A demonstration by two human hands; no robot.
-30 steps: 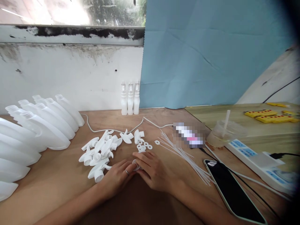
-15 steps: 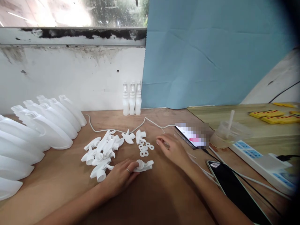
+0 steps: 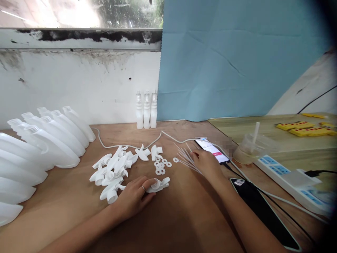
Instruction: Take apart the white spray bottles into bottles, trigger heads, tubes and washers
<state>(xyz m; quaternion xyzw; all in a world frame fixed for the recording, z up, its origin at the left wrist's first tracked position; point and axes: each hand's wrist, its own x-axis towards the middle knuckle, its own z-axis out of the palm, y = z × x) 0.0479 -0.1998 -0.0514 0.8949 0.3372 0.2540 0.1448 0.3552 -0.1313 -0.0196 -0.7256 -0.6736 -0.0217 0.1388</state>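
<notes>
My left hand [image 3: 138, 195] is closed around a white trigger spray head [image 3: 159, 185], which lies on its side near the table top with its round collar turned up. At the right, my right hand [image 3: 206, 162] has its fingers bent down and closed on the fanned-out thin plastic tubes [image 3: 187, 160]; how many are pinched is hidden. Between the hands lie several flat white washers [image 3: 161, 165], with one washer [image 3: 176, 160] apart beside the tube ends. A heap of white spray heads [image 3: 113, 167] sits left of the washers.
Large white bottles [image 3: 56, 146] stand in rows at the left, and three small bottles [image 3: 146, 112] by the wall. Right of my hand are a lit phone [image 3: 214, 149], a dark phone [image 3: 259, 211], a plastic cup [image 3: 244, 151], a power strip [image 3: 284, 179] and cables.
My right hand has moved right, from beside the washers onto the thin tubes, uncovering the lone washer. My left hand still holds the spray head, and the view has shifted slightly.
</notes>
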